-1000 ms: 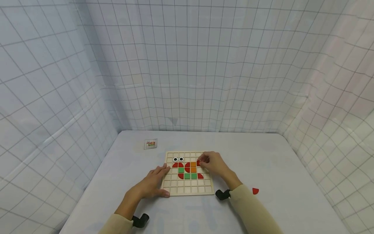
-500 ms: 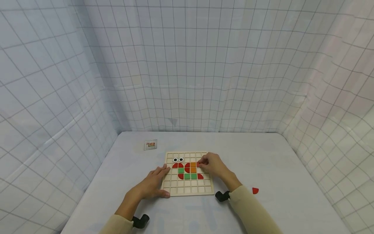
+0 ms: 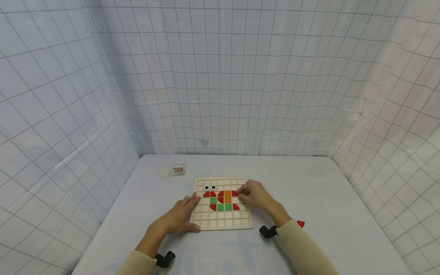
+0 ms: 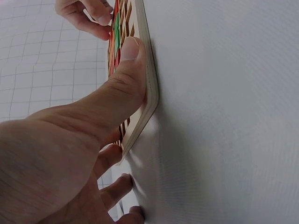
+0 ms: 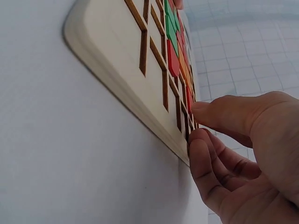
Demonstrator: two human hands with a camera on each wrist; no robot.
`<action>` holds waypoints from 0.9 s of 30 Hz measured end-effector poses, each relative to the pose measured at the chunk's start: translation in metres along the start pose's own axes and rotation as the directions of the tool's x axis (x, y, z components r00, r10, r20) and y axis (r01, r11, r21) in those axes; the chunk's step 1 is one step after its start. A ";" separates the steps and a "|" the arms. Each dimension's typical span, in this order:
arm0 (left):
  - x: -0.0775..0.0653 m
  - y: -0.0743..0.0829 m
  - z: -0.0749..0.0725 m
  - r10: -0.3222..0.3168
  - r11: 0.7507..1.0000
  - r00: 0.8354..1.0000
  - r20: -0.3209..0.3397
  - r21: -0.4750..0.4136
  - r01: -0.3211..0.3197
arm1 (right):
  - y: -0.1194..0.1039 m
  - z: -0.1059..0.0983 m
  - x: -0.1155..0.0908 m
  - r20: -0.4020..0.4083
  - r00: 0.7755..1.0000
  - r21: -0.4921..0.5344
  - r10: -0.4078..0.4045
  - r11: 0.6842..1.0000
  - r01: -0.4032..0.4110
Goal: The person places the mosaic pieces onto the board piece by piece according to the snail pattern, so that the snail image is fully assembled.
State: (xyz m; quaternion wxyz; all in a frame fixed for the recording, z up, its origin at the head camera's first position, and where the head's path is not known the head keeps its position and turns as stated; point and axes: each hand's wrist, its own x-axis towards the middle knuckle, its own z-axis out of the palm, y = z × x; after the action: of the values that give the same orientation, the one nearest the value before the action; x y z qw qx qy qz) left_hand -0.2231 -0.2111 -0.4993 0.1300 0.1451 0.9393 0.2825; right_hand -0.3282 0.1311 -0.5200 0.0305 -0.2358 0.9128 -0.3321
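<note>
A wooden grid board (image 3: 221, 224) lies flat on the table, with red, orange and green tiles in its cells. My left hand (image 3: 177, 217) rests at its left side, fingers spread along that edge, the thumb (image 4: 131, 49) on top by the near corner. At the board's right part is my right hand (image 3: 257, 195). Its thumb tip touches a red quarter-round tile (image 3: 235, 193) beside the upper orange tile (image 3: 227, 193), while the bent fingers stand slightly apart from the thumb in the right wrist view. Two eye tiles (image 3: 210, 188) sit near the top left of the grid.
A loose red tile (image 3: 301, 223) lies on the table at the right, partly hidden by the right sleeve (image 3: 304, 244). Behind the board, to the left, is a small picture card (image 3: 177, 169). Grid-patterned white curtains (image 3: 220, 95) enclose the table on the back and sides.
The red tile pinched by my right hand now lies in its cell beside the orange tile. The right hand has shifted slightly right, its sleeve now covering part of the loose tile. Left hand unchanged.
</note>
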 end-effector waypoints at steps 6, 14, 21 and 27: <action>0.001 -0.001 0.000 -0.002 1.000 1.000 0.000 0.000 0.002 | 0.006 -0.012 -0.013 -0.006 0.999 -0.024 -0.053 0.998 0.053; -0.001 0.001 0.000 -0.012 1.000 1.000 0.009 -0.018 0.012 | 0.015 -0.027 -0.039 0.021 0.995 -0.052 -0.095 0.994 0.096; -0.001 0.002 0.000 -0.005 1.000 1.000 0.010 -0.006 0.005 | 0.035 -0.043 -0.069 0.022 0.995 -0.079 -0.096 0.992 0.098; -0.001 0.002 0.000 -0.009 1.000 1.000 0.013 0.000 0.009 | 0.053 -0.062 -0.096 0.034 0.992 -0.067 -0.125 0.990 0.127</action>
State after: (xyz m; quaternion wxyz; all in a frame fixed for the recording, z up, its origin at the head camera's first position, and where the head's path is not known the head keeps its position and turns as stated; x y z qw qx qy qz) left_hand -0.2218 -0.2101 -0.4981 0.1376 0.1426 0.9391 0.2809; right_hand -0.2778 0.2469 -0.5146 0.0149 -0.2991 0.9064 -0.2981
